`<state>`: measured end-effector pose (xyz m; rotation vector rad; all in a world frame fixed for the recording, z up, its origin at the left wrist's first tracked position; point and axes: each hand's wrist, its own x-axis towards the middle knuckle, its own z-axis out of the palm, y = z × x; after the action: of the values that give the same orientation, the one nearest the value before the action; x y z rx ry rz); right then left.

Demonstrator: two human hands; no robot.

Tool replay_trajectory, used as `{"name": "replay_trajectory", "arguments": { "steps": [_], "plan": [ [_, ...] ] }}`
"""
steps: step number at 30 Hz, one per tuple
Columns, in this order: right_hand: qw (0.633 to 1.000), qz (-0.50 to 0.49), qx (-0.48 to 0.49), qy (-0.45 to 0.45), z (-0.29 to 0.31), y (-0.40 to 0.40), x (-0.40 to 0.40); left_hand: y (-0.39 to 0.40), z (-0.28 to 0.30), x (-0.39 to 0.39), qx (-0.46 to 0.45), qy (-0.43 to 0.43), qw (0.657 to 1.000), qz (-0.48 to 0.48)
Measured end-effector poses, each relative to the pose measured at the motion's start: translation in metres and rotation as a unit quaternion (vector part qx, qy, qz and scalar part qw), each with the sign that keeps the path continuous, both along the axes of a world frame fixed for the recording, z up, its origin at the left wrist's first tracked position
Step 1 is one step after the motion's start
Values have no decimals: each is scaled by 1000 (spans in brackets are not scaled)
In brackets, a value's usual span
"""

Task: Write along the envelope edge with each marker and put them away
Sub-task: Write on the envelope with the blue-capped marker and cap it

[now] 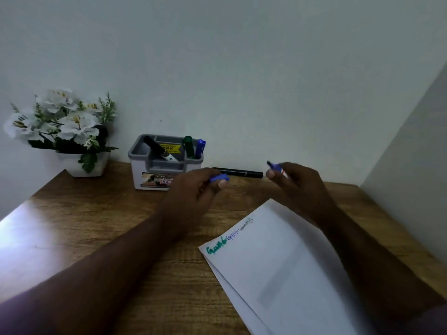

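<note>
A white envelope (285, 257) lies tilted on the wooden table, with green, blue and dark writing along its upper left edge. My left hand (193, 189) pinches a blue marker cap (219, 178). My right hand (300, 184) holds an uncapped blue marker (275, 167), tip pointing up and left. The two hands are apart, above the table beyond the envelope. A grey organiser box (157, 165) by the wall holds a black marker (159, 149), a green marker (188, 146) and a blue marker (200, 148). Another black marker (238, 172) lies flat on the table beside the box.
A white pot of artificial flowers (65, 131) stands at the back left of the table (96, 226). A wall runs behind the table and another wall closes in on the right.
</note>
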<state>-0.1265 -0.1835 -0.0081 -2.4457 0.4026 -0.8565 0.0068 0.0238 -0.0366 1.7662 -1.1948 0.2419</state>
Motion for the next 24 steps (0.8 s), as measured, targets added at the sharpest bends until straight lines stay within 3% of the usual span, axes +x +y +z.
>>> {"name": "replay_trajectory", "arguments": {
  "steps": [4, 8, 11, 12, 16, 19, 24],
  "plan": [
    [980, 142, 133, -50, 18, 3, -5, -10, -10, -11, 118, 10, 989, -92],
    [946, 196, 241, -90, 13, 3, -8, -9, -11, -9, 184, 40, 972, -138],
    [821, 261, 499, -93, 1, -4, -13, -9, -9, -10, 215, 41, 960, -173],
    [799, 268, 531, -89, -3, -6, -14, -10, -8, -11, 219, 34, 959, -179],
    [889, 179, 415, -77, -20, -5, -10, -9, -9, -10, 214, 32, 958, -191],
    [895, 176, 404, -68, -29, -2, -7, -10, -10, -9, 224, 33, 956, -185],
    [909, 158, 386, 21, -33, -4, -6, -10, -12, -7, 226, 37, 957, -180]
  ]
}}
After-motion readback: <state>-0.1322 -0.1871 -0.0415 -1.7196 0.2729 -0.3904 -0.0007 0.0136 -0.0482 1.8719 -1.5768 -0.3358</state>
